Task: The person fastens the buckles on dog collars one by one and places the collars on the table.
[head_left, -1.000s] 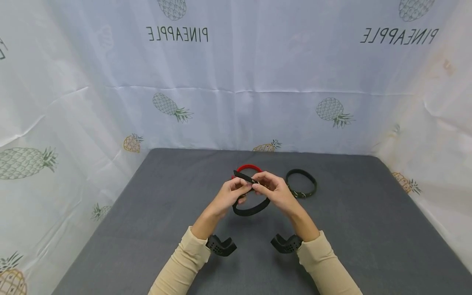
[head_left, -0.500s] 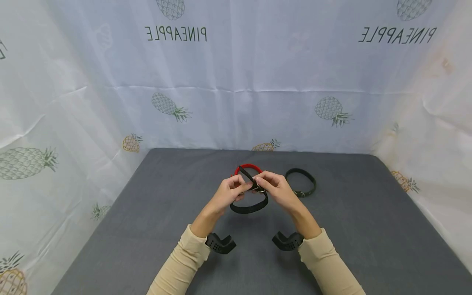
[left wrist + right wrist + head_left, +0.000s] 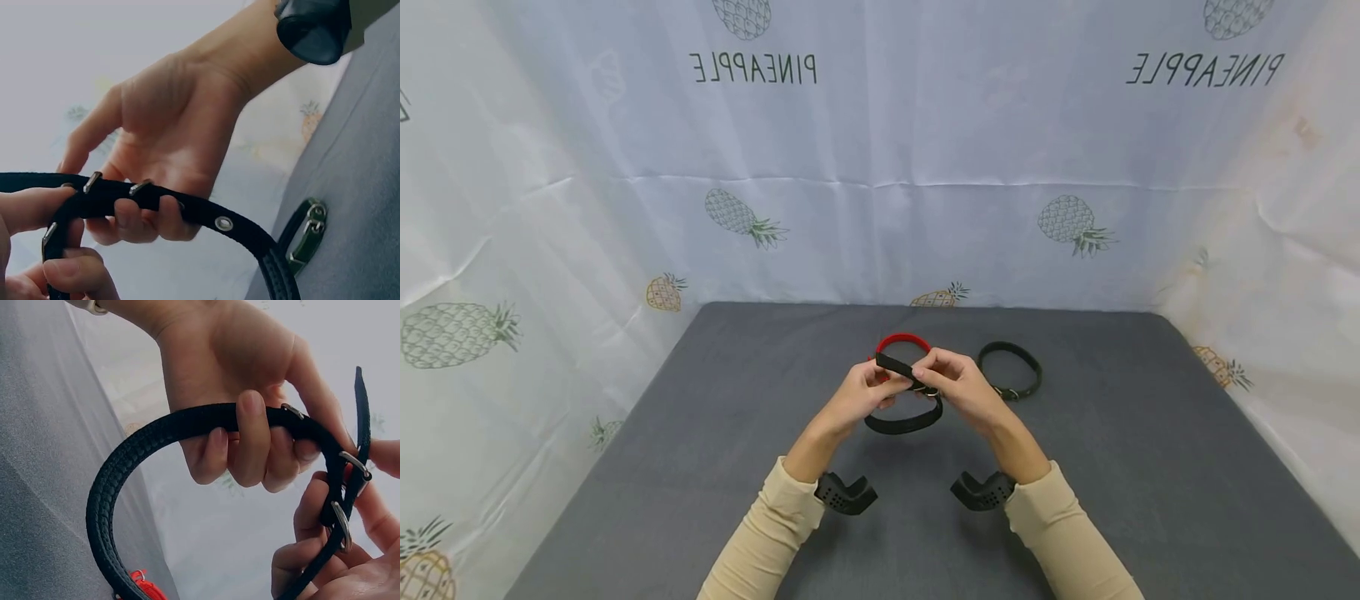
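Observation:
A black dog collar (image 3: 904, 426), bent into a loop, is held up above the table between my hands. My left hand (image 3: 852, 402) pinches it near the strap's loose end, which points up and left in the head view. My right hand (image 3: 967, 393) grips the other side by the metal fittings. In the right wrist view the strap passes through a buckle (image 3: 356, 465), with a metal ring (image 3: 342, 530) below it. A metal eyelet (image 3: 224, 223) shows on the band in the left wrist view. Fingers partly hide the fastening.
A red collar (image 3: 902, 337) lies on the grey table (image 3: 737, 433) behind my hands, partly hidden. To the right of it rests a dark green collar (image 3: 1036, 367) in a ring. A pineapple-print curtain (image 3: 880, 242) hangs behind and at both sides.
The strap's loose end swung more upright, then dropped back toward the left. Fingers of both hands have shifted slightly around the buckle; the other collars stay put.

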A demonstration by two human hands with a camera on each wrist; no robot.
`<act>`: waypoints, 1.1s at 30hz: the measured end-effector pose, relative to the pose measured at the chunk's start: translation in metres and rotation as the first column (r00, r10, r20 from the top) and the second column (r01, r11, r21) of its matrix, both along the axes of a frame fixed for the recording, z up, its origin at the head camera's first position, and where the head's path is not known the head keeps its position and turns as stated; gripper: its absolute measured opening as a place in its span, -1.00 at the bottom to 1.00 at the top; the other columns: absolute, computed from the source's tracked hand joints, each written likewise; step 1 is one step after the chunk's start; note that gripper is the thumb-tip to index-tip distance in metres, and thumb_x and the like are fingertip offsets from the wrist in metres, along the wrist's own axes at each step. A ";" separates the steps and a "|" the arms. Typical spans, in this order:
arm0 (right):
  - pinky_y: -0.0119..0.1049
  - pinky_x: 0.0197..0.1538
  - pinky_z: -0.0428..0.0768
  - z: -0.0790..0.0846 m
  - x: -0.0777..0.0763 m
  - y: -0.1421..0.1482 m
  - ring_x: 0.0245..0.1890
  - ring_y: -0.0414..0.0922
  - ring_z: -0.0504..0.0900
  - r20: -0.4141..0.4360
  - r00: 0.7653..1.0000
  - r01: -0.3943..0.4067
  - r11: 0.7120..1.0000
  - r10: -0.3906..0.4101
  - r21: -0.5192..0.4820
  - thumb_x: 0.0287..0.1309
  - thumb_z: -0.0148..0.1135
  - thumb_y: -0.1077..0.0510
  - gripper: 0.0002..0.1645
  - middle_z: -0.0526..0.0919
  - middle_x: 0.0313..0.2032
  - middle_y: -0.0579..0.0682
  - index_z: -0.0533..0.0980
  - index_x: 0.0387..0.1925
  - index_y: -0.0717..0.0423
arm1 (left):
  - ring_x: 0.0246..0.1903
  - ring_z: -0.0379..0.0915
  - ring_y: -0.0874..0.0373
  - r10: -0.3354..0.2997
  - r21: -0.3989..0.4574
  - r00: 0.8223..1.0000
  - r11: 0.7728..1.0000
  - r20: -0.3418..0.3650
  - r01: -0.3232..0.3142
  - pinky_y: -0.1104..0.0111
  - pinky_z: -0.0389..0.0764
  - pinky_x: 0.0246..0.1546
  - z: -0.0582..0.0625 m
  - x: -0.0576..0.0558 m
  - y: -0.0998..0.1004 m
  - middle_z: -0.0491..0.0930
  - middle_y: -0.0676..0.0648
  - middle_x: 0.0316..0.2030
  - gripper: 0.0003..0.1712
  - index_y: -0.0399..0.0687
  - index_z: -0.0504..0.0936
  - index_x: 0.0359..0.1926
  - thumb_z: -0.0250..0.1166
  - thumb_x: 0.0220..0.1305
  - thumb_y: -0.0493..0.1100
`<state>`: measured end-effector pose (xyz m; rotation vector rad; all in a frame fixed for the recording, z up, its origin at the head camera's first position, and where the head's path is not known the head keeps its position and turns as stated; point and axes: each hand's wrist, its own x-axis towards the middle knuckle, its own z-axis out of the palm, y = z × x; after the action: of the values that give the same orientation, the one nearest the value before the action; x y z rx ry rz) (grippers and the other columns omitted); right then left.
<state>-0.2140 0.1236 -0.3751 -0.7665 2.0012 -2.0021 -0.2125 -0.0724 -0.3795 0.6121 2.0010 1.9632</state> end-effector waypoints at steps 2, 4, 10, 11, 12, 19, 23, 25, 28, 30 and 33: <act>-0.36 -0.12 0.57 0.000 0.000 0.000 -0.30 -0.27 0.57 0.000 1.000 0.011 1.000 -0.011 -0.003 0.37 0.06 0.17 -0.83 0.62 -0.28 -0.30 0.54 -0.29 -0.14 | -0.64 0.06 0.29 -0.007 -0.013 1.000 1.000 -0.018 0.007 0.46 0.21 -0.41 -0.001 0.001 0.000 0.26 0.18 -0.65 -0.94 -0.05 0.54 -0.27 0.16 0.38 -0.22; -0.34 -0.12 0.58 -0.001 0.000 0.000 -0.31 -0.26 0.57 -0.005 0.999 0.032 0.999 -0.032 -0.009 0.38 0.05 0.19 -0.84 0.62 -0.30 -0.28 0.52 -0.27 -0.13 | -0.63 0.07 0.28 -0.012 -0.032 0.999 0.999 -0.047 0.010 0.45 0.21 -0.41 -0.002 0.001 0.000 0.23 0.15 -0.64 -0.89 -0.17 0.53 -0.22 0.15 0.39 -0.20; -0.43 -0.15 0.57 -0.001 0.000 0.000 -0.33 -0.26 0.53 0.028 0.995 0.095 0.995 -0.094 -0.035 0.37 -0.01 0.23 -0.85 0.55 -0.32 -0.23 0.47 -0.24 -0.08 | -0.44 0.40 0.31 0.022 -0.124 0.982 0.991 -0.187 -0.046 0.47 0.38 -0.36 -0.004 0.001 0.000 0.60 -0.08 -0.33 -0.76 -0.28 0.56 -0.07 0.24 0.32 -0.22; -0.43 -0.15 0.56 -0.001 0.000 0.000 -0.33 -0.26 0.53 0.032 0.995 0.100 0.994 -0.099 -0.038 0.36 -0.02 0.25 -0.84 0.54 -0.32 -0.23 0.46 -0.24 -0.07 | -0.39 0.45 0.31 0.032 -0.137 0.977 0.989 -0.210 -0.061 0.47 0.40 -0.34 -0.004 0.001 0.000 0.64 -0.14 -0.25 -0.76 -0.26 0.57 -0.07 0.26 0.30 -0.22; -0.44 -0.14 0.56 -0.001 0.000 0.000 -0.33 -0.27 0.52 0.035 0.994 0.105 0.994 -0.104 -0.041 0.36 -0.03 0.26 -0.83 0.53 -0.32 -0.22 0.45 -0.24 -0.06 | -0.35 0.48 0.32 0.041 -0.144 0.973 0.987 -0.227 -0.075 0.47 0.42 -0.31 -0.004 0.001 0.001 0.65 -0.18 -0.18 -0.76 -0.24 0.58 -0.07 0.28 0.28 -0.21; -0.46 -0.13 0.55 -0.002 0.000 0.001 -0.29 -0.27 0.52 0.021 0.993 0.121 0.991 -0.120 -0.063 0.30 -0.08 0.35 -0.77 0.52 -0.31 -0.22 0.44 -0.25 -0.02 | -0.18 0.59 0.24 0.090 -0.129 0.955 0.983 -0.281 -0.130 0.39 0.51 -0.14 -0.007 0.002 0.002 0.65 -0.24 -0.09 -0.71 -0.17 0.60 -0.05 0.34 0.23 -0.19; -0.50 -0.11 0.53 -0.003 0.000 0.002 -0.24 -0.33 0.52 0.013 0.995 0.102 0.993 -0.101 -0.067 0.30 -0.06 0.37 -0.76 0.53 -0.28 -0.25 0.44 -0.22 -0.02 | -0.15 0.60 0.22 0.093 -0.120 0.949 0.984 -0.300 -0.135 0.38 0.53 -0.12 -0.008 0.002 0.001 0.65 -0.25 -0.08 -0.70 -0.18 0.60 -0.03 0.34 0.23 -0.19; -0.50 -0.09 0.53 -0.003 -0.001 0.003 -0.22 -0.34 0.54 0.015 0.996 0.090 0.993 -0.090 -0.071 0.31 -0.06 0.38 -0.76 0.54 -0.26 -0.25 0.43 -0.21 -0.01 | -0.15 0.60 0.25 0.102 -0.114 0.950 0.983 -0.297 -0.141 0.39 0.54 -0.11 -0.008 0.002 0.000 0.65 -0.24 -0.08 -0.70 -0.17 0.60 -0.03 0.34 0.23 -0.19; -0.49 -0.07 0.53 -0.003 -0.001 0.003 -0.20 -0.31 0.56 0.022 0.996 0.088 0.993 -0.087 -0.076 0.31 -0.07 0.38 -0.77 0.53 -0.26 -0.22 0.42 -0.21 0.01 | -0.17 0.60 0.31 0.110 -0.095 0.950 0.985 -0.293 -0.143 0.40 0.57 -0.09 -0.007 0.002 -0.001 0.65 -0.24 -0.07 -0.70 -0.17 0.59 -0.03 0.35 0.22 -0.21; -0.48 -0.06 0.52 -0.003 0.000 0.003 -0.18 -0.29 0.54 0.032 0.995 0.100 0.992 -0.098 -0.080 0.31 -0.08 0.38 -0.76 0.52 -0.25 -0.21 0.42 -0.22 0.00 | -0.16 0.59 0.33 0.113 -0.080 0.951 0.987 -0.288 -0.142 0.42 0.58 -0.05 -0.007 0.003 -0.002 0.64 -0.25 -0.05 -0.67 -0.17 0.59 0.00 0.35 0.21 -0.23; -0.48 -0.06 0.52 -0.001 0.000 0.003 -0.19 -0.28 0.51 0.048 0.991 0.128 0.988 -0.124 -0.088 0.31 -0.10 0.36 -0.76 0.51 -0.25 -0.22 0.43 -0.24 -0.02 | -0.11 0.59 0.27 0.114 -0.060 0.948 0.989 -0.296 -0.138 0.43 0.58 -0.01 -0.008 0.002 -0.003 0.63 -0.27 -0.02 -0.64 -0.19 0.57 0.04 0.35 0.20 -0.26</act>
<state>-0.2136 0.1268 -0.3764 -0.6233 1.9927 -2.1738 -0.2103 -0.0756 -0.3873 0.8143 2.3355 1.9459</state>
